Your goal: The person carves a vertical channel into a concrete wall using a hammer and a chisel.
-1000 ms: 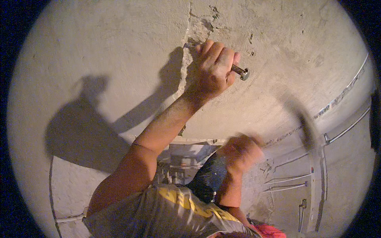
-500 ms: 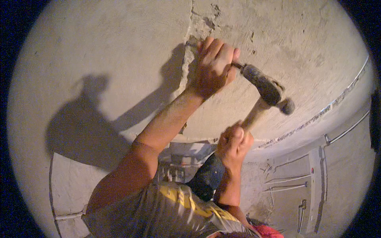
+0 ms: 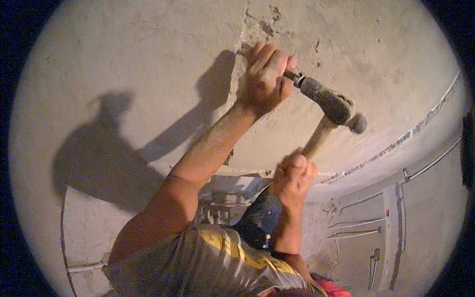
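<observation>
My left hand point(image 3: 267, 74) is closed around a metal chisel point(image 3: 291, 75) and lies against the plaster wall point(image 3: 163, 54). The chisel's butt end sticks out on the right of my fist; its other end shows at the chipped crack point(image 3: 236, 79). In my right hand point(image 3: 296, 178), lower and to the right, is the wooden handle point(image 3: 319, 138) of a hammer. The rounded hammer head point(image 3: 327, 102) is at the chisel's butt end, touching or nearly touching it.
Rough, broken plaster point(image 3: 260, 29) runs up from my left hand. Chased grooves and pipes point(image 3: 356, 232) line the wall at the right. My dark shadow point(image 3: 106, 153) falls on the left. A jagged edge point(image 3: 396, 143) crosses the right side.
My left hand has shifted slightly up and left. More of the chisel's butt end shows between the fist and the hammer head. Both hands keep their grips.
</observation>
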`<action>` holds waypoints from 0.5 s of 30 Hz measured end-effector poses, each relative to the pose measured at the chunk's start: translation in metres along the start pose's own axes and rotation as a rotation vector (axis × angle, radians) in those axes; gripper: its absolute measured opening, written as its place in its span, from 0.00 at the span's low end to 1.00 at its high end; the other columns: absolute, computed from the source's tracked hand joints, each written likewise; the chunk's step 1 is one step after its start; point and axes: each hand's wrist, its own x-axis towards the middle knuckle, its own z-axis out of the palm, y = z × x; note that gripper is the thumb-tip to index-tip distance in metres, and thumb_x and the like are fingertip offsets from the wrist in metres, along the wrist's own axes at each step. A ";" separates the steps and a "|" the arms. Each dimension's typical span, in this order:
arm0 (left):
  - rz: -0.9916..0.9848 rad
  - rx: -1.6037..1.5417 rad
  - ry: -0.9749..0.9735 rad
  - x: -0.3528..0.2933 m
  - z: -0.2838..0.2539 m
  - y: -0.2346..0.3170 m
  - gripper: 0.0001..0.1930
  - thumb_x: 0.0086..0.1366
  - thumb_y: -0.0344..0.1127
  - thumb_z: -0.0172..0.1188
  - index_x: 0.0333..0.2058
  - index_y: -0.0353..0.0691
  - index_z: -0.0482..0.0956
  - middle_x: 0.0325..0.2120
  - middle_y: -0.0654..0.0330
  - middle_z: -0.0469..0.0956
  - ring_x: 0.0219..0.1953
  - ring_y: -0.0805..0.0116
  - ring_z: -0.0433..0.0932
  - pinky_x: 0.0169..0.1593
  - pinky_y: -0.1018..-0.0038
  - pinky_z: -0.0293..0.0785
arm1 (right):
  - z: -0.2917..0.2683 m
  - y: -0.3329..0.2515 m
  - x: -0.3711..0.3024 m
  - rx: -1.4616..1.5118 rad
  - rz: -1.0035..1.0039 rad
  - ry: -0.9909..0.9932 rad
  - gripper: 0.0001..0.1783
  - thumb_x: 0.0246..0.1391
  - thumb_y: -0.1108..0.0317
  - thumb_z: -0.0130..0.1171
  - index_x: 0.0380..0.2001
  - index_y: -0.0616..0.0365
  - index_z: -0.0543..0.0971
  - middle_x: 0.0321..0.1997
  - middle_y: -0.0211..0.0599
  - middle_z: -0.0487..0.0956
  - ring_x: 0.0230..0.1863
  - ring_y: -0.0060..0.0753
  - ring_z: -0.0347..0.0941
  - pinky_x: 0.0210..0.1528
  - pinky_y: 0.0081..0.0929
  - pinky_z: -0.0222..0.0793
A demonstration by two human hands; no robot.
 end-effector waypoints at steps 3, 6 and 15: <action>-0.028 -0.020 -0.006 -0.004 -0.003 0.003 0.05 0.53 0.25 0.57 0.25 0.38 0.69 0.22 0.54 0.66 0.30 0.50 0.67 0.37 0.59 0.62 | -0.043 0.032 -0.006 0.254 -0.157 0.297 0.18 0.63 0.50 0.49 0.30 0.54 0.71 0.21 0.33 0.69 0.17 0.29 0.60 0.21 0.30 0.58; -0.083 -0.068 -0.003 -0.003 -0.008 0.014 0.04 0.52 0.25 0.56 0.25 0.38 0.69 0.22 0.54 0.66 0.30 0.50 0.67 0.37 0.59 0.62 | -0.065 -0.054 -0.006 0.774 -0.232 0.720 0.23 0.63 0.40 0.47 0.31 0.50 0.68 0.17 0.29 0.67 0.10 0.23 0.57 0.11 0.26 0.54; -0.064 -0.114 -0.112 -0.001 -0.003 0.007 0.04 0.52 0.27 0.59 0.26 0.39 0.72 0.24 0.55 0.70 0.33 0.52 0.70 0.41 0.59 0.65 | -0.013 -0.012 -0.002 0.142 0.012 -0.007 0.24 0.67 0.46 0.46 0.25 0.55 0.67 0.14 0.24 0.61 0.12 0.17 0.56 0.14 0.19 0.53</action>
